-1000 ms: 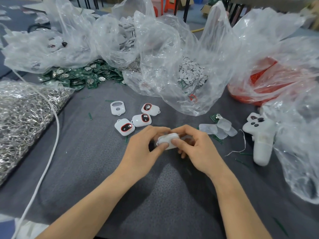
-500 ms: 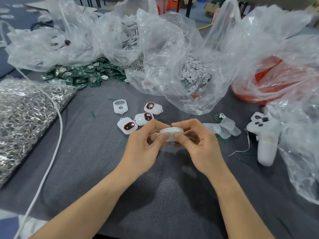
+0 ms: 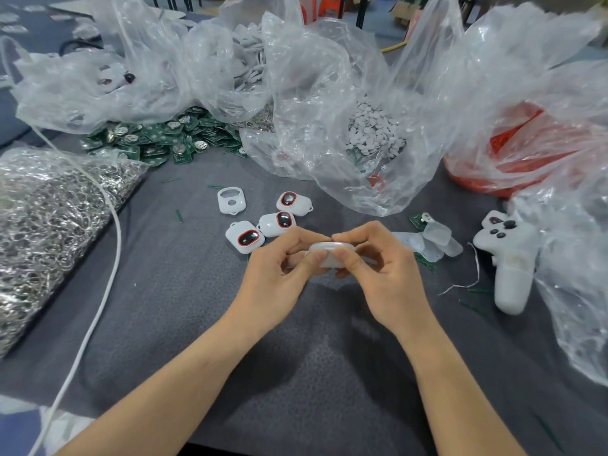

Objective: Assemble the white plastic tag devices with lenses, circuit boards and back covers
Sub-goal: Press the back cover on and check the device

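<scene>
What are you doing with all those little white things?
A person is putting together small white tags. The left hand and right hand pinch one white tag above the grey table. Three tags with red-ringed lenses and one empty shell lie just beyond, and green circuit boards are heaped further back.

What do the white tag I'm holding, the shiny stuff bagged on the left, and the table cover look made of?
The white tag: likely moulded plastic, smooth, with a soft sheen along its rounded edge. The bagged pile: probably metal rings, bright silver glints through clear film. The table cover: seemingly grey fabric or felt, matte and speckled.
</scene>
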{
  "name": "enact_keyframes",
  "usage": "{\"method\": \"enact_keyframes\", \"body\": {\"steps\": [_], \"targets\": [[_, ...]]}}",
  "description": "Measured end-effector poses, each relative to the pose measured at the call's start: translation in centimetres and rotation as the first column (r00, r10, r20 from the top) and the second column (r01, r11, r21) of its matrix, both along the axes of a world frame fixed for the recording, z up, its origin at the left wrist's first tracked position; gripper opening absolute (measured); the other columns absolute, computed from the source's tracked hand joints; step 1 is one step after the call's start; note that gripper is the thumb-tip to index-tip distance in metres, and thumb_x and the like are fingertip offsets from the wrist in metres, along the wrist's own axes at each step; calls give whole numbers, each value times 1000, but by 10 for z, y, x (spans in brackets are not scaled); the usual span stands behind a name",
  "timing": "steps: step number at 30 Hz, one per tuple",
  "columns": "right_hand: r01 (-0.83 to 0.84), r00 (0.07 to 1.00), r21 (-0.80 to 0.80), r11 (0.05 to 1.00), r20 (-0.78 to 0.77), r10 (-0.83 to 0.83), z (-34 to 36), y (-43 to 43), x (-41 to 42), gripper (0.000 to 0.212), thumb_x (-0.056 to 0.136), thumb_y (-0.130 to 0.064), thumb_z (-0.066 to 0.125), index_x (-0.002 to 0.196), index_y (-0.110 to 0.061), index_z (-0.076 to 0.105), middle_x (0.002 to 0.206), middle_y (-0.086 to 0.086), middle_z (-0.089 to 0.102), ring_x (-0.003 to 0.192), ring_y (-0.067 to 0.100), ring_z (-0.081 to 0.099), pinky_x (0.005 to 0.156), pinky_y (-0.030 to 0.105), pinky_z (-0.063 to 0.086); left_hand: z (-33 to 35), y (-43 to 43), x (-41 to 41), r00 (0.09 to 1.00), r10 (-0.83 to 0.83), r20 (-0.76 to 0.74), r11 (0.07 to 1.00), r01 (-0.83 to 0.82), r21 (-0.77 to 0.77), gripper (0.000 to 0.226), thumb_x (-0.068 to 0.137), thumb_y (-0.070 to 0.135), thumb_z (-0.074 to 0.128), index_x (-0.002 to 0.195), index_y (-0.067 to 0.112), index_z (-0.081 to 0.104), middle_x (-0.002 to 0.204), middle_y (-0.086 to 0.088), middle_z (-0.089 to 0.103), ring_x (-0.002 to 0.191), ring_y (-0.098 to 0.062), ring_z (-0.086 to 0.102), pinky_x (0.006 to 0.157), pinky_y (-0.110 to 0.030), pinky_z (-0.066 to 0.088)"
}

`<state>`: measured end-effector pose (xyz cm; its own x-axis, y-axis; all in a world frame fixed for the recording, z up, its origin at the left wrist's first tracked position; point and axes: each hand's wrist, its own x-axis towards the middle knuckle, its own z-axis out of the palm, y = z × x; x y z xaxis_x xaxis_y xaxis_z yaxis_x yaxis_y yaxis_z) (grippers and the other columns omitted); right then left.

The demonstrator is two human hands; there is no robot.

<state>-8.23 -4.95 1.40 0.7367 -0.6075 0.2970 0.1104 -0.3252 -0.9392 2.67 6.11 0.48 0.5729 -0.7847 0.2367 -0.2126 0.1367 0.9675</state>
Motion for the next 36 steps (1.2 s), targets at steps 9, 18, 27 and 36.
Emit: {"method": "enact_keyframes", "body": {"steps": [9,18,27,36], "targets": [[65,995,-152,986,-66,-76,-4,1,2,9,88,-20,67,82,-26,64,80,3,64,70,19,63,56,31,53,-1,-3,-2,994,20,-104,1000,-18,18,10,93,5,56,95,4,65,89,-5,73,86,-17,71,71,-25,57],[52,998,196,979,-40,-45,-2,-1,3,17,88,-4,64,102,-12,69,80,-7,73,62,3,64,60,14,50,3,-4,-2,987,45,-152,998,-40,42,29,86,-2,64,114,6,63,99,-5,73,89,-14,71,74,-18,54],[30,993,91,995,-117,-20,-1,-1,1,11,89,-7,64,93,-16,68,80,-5,71,69,3,64,63,15,50,-1,-1,-2,998,49,28,994,-52,100,16,89,5,63,95,18,59,75,5,69,60,-13,64,60,-22,51],[26,995,564,825,66,-77,-4,-3,5,23,76,-14,69,99,-12,69,89,4,72,86,16,68,75,25,54,-2,-2,-3,839,124,530,992,-111,-58,34,74,-7,55,100,12,69,120,0,61,112,-5,57,93,-21,46]]}}
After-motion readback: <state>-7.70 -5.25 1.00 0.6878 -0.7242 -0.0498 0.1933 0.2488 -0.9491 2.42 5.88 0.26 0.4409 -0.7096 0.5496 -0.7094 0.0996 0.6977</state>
